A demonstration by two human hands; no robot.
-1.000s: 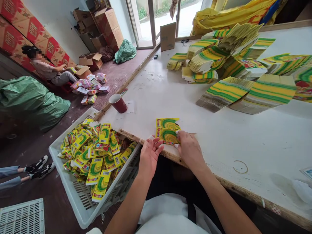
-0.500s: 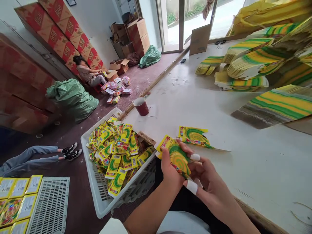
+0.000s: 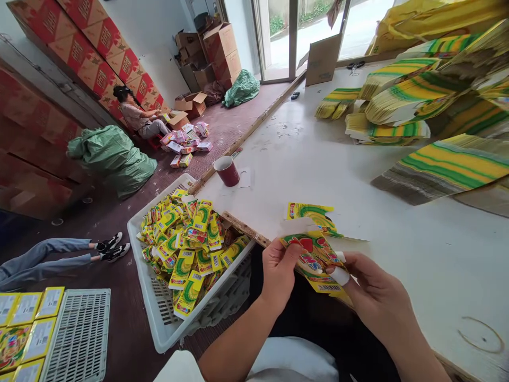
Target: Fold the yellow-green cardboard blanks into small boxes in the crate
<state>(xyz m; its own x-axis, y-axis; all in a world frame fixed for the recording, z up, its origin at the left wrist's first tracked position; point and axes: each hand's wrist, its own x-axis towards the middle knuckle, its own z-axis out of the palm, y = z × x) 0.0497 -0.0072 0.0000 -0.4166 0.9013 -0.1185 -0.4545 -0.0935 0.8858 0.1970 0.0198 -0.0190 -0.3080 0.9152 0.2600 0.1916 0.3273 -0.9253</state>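
Note:
My left hand (image 3: 280, 270) grips the left side of a small yellow printed carton (image 3: 312, 257), its thumb on the front. The carton shows red and white lettering, a white flap at the top and a barcode at the lower edge. On its right side, the fingers and thumb of my right hand (image 3: 376, 292) pinch it; white tape wraps a thumb and a fingertip. Just behind, a flat yellow-green carton piece (image 3: 310, 210) lies on the white table (image 3: 270, 170). To the left, a white plastic crate (image 3: 143, 292) holds many small yellow cartons (image 3: 185, 268).
A maroon mug (image 3: 227, 172) stands near the table's left edge. Stacks of yellow-green card (image 3: 449, 164) cover the table's right side. A grey crate (image 3: 81, 331) with yellow boxes sits lower left. Beyond, a seated person (image 3: 137, 116) handles boxes; another person's legs (image 3: 59, 254) extend at left.
The carton, cupped earlier with its swirl side showing, is now turned to its lettered side and held between both hands. My right hand has moved right, and the view has shifted slightly.

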